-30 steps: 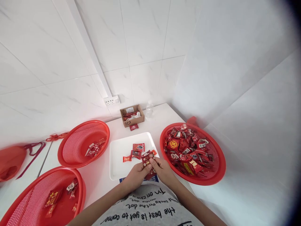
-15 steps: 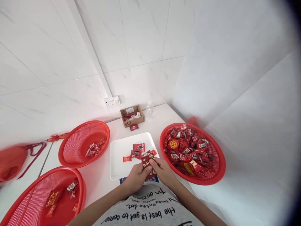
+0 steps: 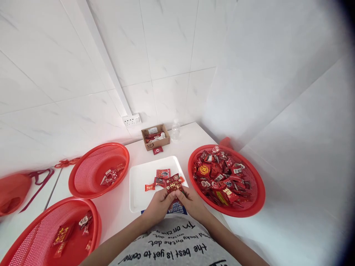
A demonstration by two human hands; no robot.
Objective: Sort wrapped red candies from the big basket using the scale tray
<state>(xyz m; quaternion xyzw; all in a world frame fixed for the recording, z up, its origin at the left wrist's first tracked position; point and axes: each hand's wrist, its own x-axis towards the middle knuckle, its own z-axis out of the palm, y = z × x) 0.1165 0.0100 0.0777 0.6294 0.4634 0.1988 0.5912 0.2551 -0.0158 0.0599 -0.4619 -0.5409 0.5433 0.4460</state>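
Both my hands meet over the near edge of a white tray [image 3: 138, 192]. My left hand [image 3: 159, 205] and my right hand [image 3: 191, 201] pinch the same red candy packet [image 3: 173, 183] with gold print, held up above the tray. A few more red wrapped candies [image 3: 162, 175] lie on the tray just beyond the packet. A red mesh basket [image 3: 256, 201] on the right is heaped with several red packets.
Two red baskets stand on the left, a far basket [image 3: 83, 177] and a near basket [image 3: 33, 236], each with a few packets. A small cardboard box [image 3: 154, 137], a loose packet [image 3: 158, 150] and a clear bottle [image 3: 175, 130] sit near the tiled wall. A blue printed sheet [image 3: 177, 210] lies under my hands.
The hands have lifted the packet slightly up and away from the body. The blue sheet beneath shows more now. Nothing else has moved.
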